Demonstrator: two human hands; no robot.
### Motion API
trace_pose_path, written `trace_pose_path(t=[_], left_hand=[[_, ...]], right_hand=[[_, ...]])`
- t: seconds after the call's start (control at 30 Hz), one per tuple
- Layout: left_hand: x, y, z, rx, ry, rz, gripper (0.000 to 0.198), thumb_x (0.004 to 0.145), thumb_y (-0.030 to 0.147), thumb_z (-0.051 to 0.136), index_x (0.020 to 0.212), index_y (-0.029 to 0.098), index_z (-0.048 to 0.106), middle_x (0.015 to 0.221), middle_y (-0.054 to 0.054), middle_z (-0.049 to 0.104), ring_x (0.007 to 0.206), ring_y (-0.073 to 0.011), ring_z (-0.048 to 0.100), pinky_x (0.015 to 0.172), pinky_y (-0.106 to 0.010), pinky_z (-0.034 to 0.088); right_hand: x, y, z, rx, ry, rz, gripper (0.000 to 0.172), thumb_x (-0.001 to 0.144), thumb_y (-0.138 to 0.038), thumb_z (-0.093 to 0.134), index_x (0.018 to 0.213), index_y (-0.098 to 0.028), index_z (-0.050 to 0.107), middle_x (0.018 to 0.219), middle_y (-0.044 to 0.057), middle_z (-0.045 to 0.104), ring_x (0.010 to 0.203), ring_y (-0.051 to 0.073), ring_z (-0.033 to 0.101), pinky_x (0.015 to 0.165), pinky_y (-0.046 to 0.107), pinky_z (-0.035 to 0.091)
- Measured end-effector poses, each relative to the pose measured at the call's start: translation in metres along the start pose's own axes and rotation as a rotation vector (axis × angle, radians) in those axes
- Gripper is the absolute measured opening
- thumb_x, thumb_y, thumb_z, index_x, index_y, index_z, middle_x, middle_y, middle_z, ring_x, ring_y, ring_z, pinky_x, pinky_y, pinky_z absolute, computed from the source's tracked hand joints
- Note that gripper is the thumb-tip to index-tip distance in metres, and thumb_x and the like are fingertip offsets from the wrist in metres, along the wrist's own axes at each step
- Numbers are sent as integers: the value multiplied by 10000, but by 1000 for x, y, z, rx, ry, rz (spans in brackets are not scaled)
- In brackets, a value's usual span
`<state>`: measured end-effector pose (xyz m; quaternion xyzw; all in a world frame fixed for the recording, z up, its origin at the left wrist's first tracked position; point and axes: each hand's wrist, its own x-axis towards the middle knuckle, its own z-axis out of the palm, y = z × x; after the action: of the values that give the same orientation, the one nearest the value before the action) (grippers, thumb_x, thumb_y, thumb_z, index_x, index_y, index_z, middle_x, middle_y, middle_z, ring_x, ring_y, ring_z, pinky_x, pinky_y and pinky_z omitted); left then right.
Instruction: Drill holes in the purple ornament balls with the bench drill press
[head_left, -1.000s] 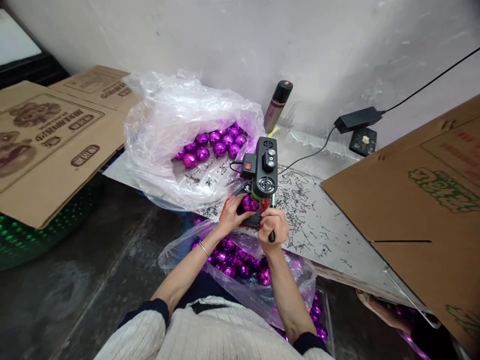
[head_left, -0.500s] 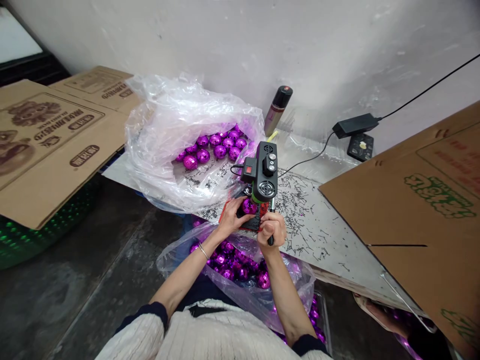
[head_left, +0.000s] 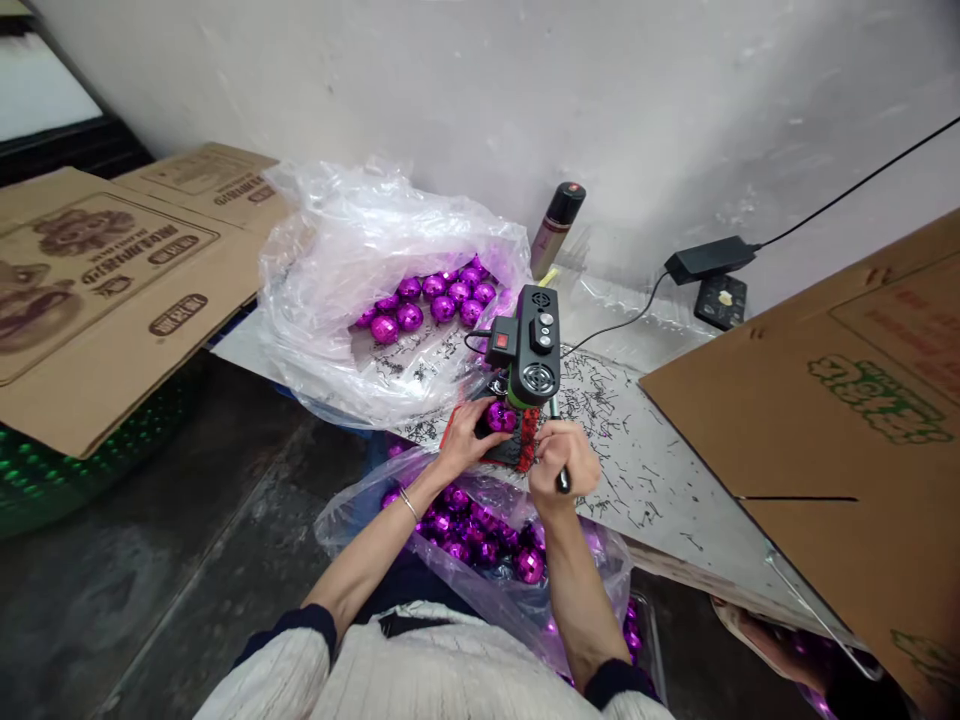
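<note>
My left hand (head_left: 471, 437) is closed around a shiny purple faceted ball (head_left: 501, 416), thumb on the near side and fingers on the far side. The ball sits at the lower front of a small black bench machine (head_left: 538, 340) with round vents, knobs and a red switch. My right hand (head_left: 564, 462) is wrapped round the black-ended lever handle (head_left: 563, 481) on the machine's right side. Red bits (head_left: 529, 440) lie on the machine's base between my hands. Below my wrists, an open plastic bag (head_left: 352, 500) holds several more purple balls (head_left: 480, 530).
Another clear bag (head_left: 322, 350) with purple balls (head_left: 409, 317) lies on the board (head_left: 622, 450), strewn with small dark pins. A spray can (head_left: 556, 230) and a power adapter (head_left: 711, 260) are by the wall. Cardboard boxes (head_left: 112, 290) flank both sides.
My right hand has swung the lever slightly to the right, away from the machine. My left hand stays at the ball. The whole view has shifted a little.
</note>
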<state>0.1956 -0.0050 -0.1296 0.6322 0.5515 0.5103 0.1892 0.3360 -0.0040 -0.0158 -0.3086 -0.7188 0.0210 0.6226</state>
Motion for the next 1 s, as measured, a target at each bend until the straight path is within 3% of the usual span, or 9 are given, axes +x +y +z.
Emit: trace_pose_path(t=[0.13,0.3,0.43,0.53,0.6,0.7,0.77,0.87,1.0], left_hand=[[-25,11,-12,58,52,57,723,846,600,739,1423,211,542,1299,-158,686,1239,-311,653,1060,-510,521],[-111,19,-28,275,-234,339,860,777,717,713,1408,156,553,1168,-186,724,1050,-299,723,880,-421,591],[-134,13,-33,355,-218,350,977,714,832,672,1368,111,583,1110,-198,738,946,-298,736,807,-409,600],[-84,7,-57,283,-70,384,893,795,833,592,1346,131,618,1117,-179,740,997,-287,726,872,-411,595],[-29,1,-86,311,84,287,608,961,675,508,1258,172,674,1120,-151,743,1062,-271,715,950,-409,569],[55,-15,-133,462,325,-196,446,1034,506,471,1207,152,680,1150,-188,726,1147,-315,685,1018,-455,515],[94,-27,-156,544,355,-501,457,1009,478,540,1250,104,643,1215,-254,696,1191,-373,665,1018,-481,494],[120,-42,-170,563,217,-735,566,945,516,642,1263,49,609,1202,-317,691,1210,-433,651,1008,-486,475],[123,-50,-165,393,209,-769,537,893,445,739,1250,66,606,1220,-279,704,1242,-395,640,1047,-455,456]], right_hand=[[26,-17,-6,35,-4,114,313,968,-113,472,672,-214,489,627,-26,550,633,122,596,614,276,437],[13,-13,-6,18,-9,52,311,960,-100,478,672,-206,526,641,-18,585,624,120,591,616,278,433],[0,-7,-5,22,-24,52,317,960,-113,486,660,-209,522,623,-23,572,639,132,609,616,287,436],[0,-6,-4,23,-20,67,333,967,-140,487,643,-215,516,610,-20,560,625,143,613,597,304,433],[1,-7,-4,19,-7,66,339,971,-149,484,641,-220,516,601,-19,553,614,150,613,581,311,428],[1,-8,-3,17,1,46,338,968,-138,479,644,-225,516,593,-22,549,612,153,614,576,310,429],[0,-8,-2,18,-2,37,329,961,-123,479,650,-223,518,611,-18,565,613,149,612,581,305,436],[-1,-7,-2,28,-6,24,303,945,-87,481,676,-219,526,642,-14,580,624,142,609,588,294,444],[1,-7,-3,29,-12,-2,287,931,-53,478,700,-217,523,663,-16,582,640,131,607,589,278,443]])
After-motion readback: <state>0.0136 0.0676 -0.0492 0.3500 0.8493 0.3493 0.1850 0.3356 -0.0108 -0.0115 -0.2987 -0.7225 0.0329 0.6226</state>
